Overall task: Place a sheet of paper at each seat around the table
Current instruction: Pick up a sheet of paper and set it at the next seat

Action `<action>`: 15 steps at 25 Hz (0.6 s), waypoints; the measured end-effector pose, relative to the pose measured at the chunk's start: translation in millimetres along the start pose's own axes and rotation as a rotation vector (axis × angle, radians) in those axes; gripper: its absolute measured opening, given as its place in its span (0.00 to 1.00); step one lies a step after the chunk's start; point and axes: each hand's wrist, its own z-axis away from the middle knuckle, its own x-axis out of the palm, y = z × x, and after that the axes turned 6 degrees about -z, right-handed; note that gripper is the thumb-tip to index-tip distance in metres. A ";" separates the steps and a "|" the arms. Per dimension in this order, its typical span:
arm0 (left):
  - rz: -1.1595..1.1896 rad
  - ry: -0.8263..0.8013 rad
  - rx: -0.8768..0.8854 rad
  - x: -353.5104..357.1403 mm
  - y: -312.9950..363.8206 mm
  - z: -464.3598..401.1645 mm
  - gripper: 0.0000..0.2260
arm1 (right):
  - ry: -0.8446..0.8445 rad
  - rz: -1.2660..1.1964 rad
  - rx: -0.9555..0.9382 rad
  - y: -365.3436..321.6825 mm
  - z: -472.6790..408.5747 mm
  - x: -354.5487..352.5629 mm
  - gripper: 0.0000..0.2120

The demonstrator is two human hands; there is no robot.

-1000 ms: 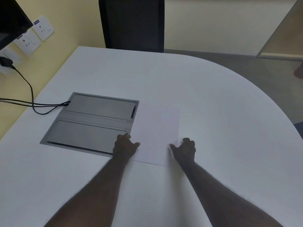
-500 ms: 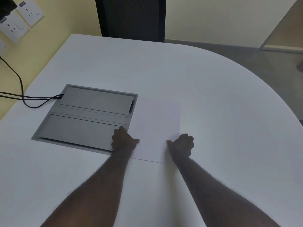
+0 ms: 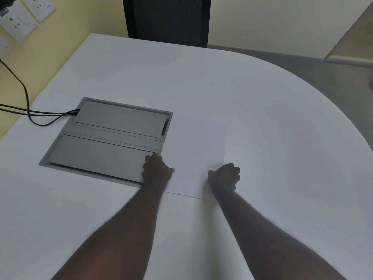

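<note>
A white sheet of paper lies flat on the white table, its left edge overlapping the grey cable box. My left hand grips the sheet's near left edge, fingers curled under and thumb on top. My right hand grips the near right edge the same way. Both forearms reach in from the bottom of the view. A black mesh-backed chair stands at the table's far side.
A grey recessed cable box with two flaps sits left of the paper. Black cables run from it off the left edge toward wall sockets. The table's right side curves round, with grey floor beyond.
Both hands have curled more tightly on the sheet's near edge. The view has shifted slightly; the paper stays in the same place next to the cable box.
</note>
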 end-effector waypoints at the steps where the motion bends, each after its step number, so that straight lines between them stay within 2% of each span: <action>1: 0.013 -0.004 -0.012 -0.1 0.8 -0.7 0.26 | -0.002 -0.006 0.003 -0.1 -0.3 0.1 0.25; 10: 0.146 0.027 0.047 0.3 -1.9 -3.9 0.24 | -0.012 -0.020 0.000 -0.3 0.0 -1.8 0.24; 15: 0.349 0.180 0.105 1.9 -9.2 -1.3 0.07 | -0.018 -0.030 -0.007 0.2 0.9 -3.3 0.24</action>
